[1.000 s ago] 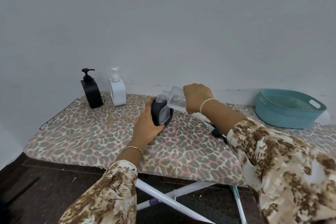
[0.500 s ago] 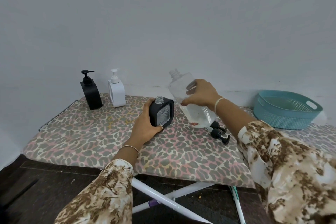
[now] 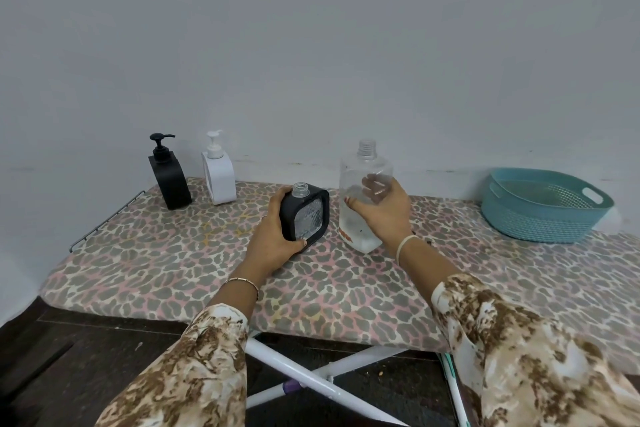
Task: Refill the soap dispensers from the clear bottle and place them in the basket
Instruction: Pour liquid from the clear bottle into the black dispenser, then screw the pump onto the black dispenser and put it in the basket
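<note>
Mid-frame, my left hand (image 3: pixel 273 239) grips the uncapped black dispenser (image 3: pixel 308 218), my right hand (image 3: pixel 384 215) wraps the upright clear bottle (image 3: pixel 363 166); pouring seems done, recapping next.

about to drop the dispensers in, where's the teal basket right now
In the head view the teal basket sits at the far right of the ironing board, well to the right of the clear bottle.
</note>
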### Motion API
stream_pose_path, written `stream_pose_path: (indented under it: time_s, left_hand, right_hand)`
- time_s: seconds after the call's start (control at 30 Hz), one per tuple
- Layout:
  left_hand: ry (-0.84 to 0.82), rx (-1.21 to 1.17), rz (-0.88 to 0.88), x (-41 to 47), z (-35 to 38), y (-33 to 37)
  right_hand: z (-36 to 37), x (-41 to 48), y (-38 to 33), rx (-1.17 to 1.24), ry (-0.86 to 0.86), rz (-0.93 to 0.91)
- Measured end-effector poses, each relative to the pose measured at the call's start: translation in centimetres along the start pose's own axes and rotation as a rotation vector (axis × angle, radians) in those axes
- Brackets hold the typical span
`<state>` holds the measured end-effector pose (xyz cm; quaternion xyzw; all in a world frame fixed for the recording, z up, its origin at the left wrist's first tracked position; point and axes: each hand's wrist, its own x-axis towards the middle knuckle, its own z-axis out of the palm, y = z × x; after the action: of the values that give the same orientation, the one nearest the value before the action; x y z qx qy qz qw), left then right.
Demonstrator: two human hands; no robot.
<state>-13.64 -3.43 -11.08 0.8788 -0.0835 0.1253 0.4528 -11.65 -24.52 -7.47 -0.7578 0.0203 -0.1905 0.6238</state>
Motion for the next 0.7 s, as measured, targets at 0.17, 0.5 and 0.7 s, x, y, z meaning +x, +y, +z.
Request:
stream_pose_path:
  time_s: [0.17,0.5,0.7]
  left_hand:
    - [0.014,0.019,0.013,0.0,0.1,-0.1]
    - [0.064,0.037,-0.023,-0.5,0.7,-0.3]
    - [0.123,-0.001,-0.047,-1.4,1.4,-0.4]
  right_hand:
    - [0.8,-0.3,1.4,-0.048,0.017,-0.018]
    - [-0.1,-0.7,2.0,-0.045,-0.027,-0.020]
    - [-3.2,-2.8,1.9,-0.246,-0.120,-0.122]
